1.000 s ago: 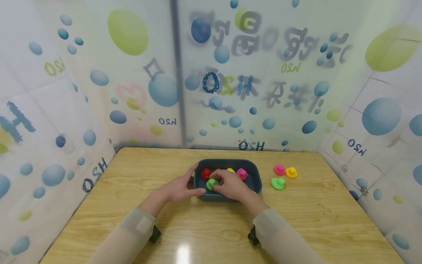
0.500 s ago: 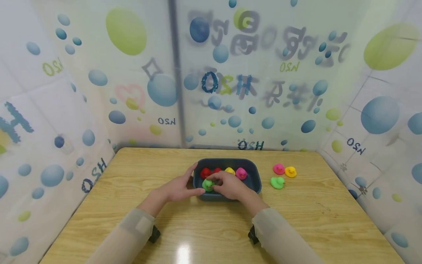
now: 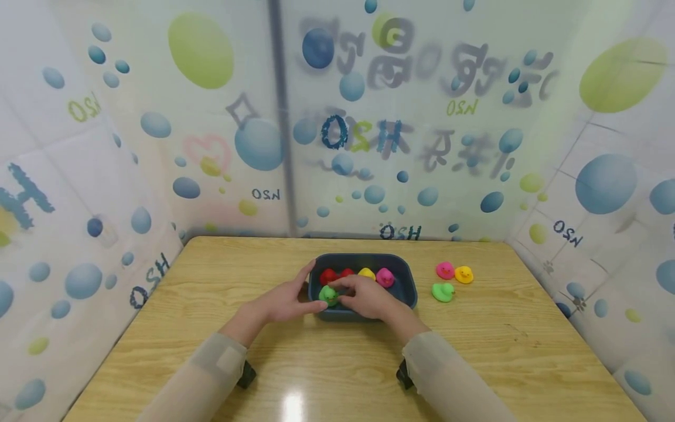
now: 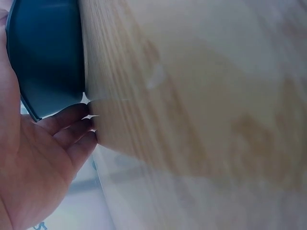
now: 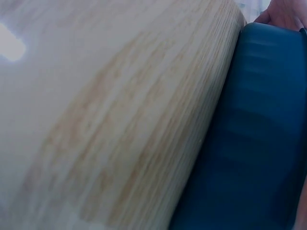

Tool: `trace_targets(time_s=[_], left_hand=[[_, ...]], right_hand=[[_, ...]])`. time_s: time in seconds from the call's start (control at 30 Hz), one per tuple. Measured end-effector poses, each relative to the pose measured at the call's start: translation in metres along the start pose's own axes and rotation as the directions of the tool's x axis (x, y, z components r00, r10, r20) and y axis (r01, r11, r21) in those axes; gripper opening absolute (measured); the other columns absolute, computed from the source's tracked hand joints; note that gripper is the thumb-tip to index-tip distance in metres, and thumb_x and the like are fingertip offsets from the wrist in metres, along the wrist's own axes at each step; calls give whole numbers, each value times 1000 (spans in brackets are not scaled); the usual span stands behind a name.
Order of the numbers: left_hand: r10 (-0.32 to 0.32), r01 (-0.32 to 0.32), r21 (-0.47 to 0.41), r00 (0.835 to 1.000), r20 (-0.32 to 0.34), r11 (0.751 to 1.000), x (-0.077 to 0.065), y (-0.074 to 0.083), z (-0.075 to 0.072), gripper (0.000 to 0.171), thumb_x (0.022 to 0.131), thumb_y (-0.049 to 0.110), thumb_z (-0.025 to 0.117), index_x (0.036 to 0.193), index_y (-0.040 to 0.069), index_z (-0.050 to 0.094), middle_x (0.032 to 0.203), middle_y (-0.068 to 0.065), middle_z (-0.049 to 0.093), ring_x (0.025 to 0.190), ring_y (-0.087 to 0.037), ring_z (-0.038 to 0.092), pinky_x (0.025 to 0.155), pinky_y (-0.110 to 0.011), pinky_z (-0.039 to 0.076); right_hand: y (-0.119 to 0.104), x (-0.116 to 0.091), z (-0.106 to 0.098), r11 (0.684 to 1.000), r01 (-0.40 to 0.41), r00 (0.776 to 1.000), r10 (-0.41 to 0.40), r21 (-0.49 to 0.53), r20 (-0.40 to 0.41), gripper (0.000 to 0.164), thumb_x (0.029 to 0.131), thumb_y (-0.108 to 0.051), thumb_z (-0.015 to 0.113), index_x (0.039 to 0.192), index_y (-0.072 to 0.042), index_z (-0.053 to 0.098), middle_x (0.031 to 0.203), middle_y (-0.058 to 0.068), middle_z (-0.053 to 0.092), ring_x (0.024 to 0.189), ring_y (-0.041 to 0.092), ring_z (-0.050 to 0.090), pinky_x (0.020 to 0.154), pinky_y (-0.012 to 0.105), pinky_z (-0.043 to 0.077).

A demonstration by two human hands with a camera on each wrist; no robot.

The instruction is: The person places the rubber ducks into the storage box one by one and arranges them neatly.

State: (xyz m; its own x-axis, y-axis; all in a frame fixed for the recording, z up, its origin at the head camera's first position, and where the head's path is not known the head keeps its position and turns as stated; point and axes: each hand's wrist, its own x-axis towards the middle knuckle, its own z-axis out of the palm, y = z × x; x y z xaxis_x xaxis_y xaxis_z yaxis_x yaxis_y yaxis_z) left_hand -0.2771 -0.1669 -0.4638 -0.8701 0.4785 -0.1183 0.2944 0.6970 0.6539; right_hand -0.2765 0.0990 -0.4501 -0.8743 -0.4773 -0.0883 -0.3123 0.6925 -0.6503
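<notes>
A dark blue bin (image 3: 406, 293) stands on the wooden table, with small rubber ducks inside. My left hand (image 3: 287, 302) rests at its left end, thumb along the front rim and fingers against the side. Those fingers (image 4: 76, 127) lie fairly straight beside the bin's outer wall. Reaching over the front rim, my right hand (image 3: 364, 296) has thumb and fingertips at a green rubber duck (image 3: 328, 296) in the bin's front left corner. Behind it sit two red ducks (image 3: 328, 276), then a yellow duck (image 3: 367, 273) and a pink duck (image 3: 385, 278), partly behind my right hand.
Right of the bin on the table (image 3: 327, 375) lie another pink duck (image 3: 445, 270), an orange-yellow duck (image 3: 464, 274) and a second green duck (image 3: 443, 292). A wall with printed bubbles (image 3: 258, 143) rises behind the table, with similar walls at both sides.
The green duck in the bin has shifted left into the front left corner with my right fingers, and more of it shows. My left hand keeps its place at the bin.
</notes>
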Motion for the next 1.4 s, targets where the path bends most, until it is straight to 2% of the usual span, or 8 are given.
trace_targets(time_s=[0.43,0.6,0.8,0.93,1.17,1.27,1.4], left_hand=[[3,-3,31,1000,10,1000,1,0,-2,113,99,74,65,179,28,0,162,-25,56,147,-41,58,123,-63,45],[10,-10,33,1000,8,999,0,-1,-2,112,100,73,65,179,27,0,165,-24,53,149,-42,56,125,-63,43],[4,-4,36,1000,5,999,-1,2,-2,114,100,73,66,179,26,0,163,-21,56,147,-40,59,124,-61,45],[-7,7,50,1000,5,999,-2,5,-3,116,98,76,66,179,25,1,161,-22,58,144,-38,62,123,-60,46],[-16,15,43,1000,15,999,-1,6,-3,115,98,75,66,179,27,0,167,-26,50,150,-43,56,127,-61,42],[-19,18,47,1000,14,999,0,4,-3,115,98,75,66,179,28,-1,167,-26,50,150,-43,56,128,-60,41],[-14,13,49,1000,17,999,1,2,-1,116,98,75,66,179,26,-1,165,-26,53,148,-43,57,127,-61,42]], right_hand=[[-2,-1,0,1000,1,1000,-1,-2,-19,37,108,-21,72,145,-25,73,140,1,74,113,19,69,109,48,60],[-2,-3,0,997,76,995,-76,-13,-71,34,107,-16,71,141,-22,76,133,0,75,115,19,69,110,49,59],[2,-8,-3,984,176,973,-176,-10,-146,30,107,-11,70,135,-18,78,129,1,75,117,20,69,108,47,60],[5,-16,-13,983,183,966,-183,-14,-182,29,107,-11,70,134,-18,77,131,1,75,119,20,71,106,46,62],[22,-40,-40,982,185,947,-190,-40,-259,27,106,-9,70,132,-11,77,126,4,76,105,19,71,92,35,63],[34,-52,-53,988,148,945,-156,-49,-289,27,106,-9,72,132,-10,77,124,6,77,100,19,69,88,32,62],[51,-69,-70,997,66,950,-72,-28,-304,27,106,-11,71,133,-12,77,128,6,76,103,20,68,91,33,61]])
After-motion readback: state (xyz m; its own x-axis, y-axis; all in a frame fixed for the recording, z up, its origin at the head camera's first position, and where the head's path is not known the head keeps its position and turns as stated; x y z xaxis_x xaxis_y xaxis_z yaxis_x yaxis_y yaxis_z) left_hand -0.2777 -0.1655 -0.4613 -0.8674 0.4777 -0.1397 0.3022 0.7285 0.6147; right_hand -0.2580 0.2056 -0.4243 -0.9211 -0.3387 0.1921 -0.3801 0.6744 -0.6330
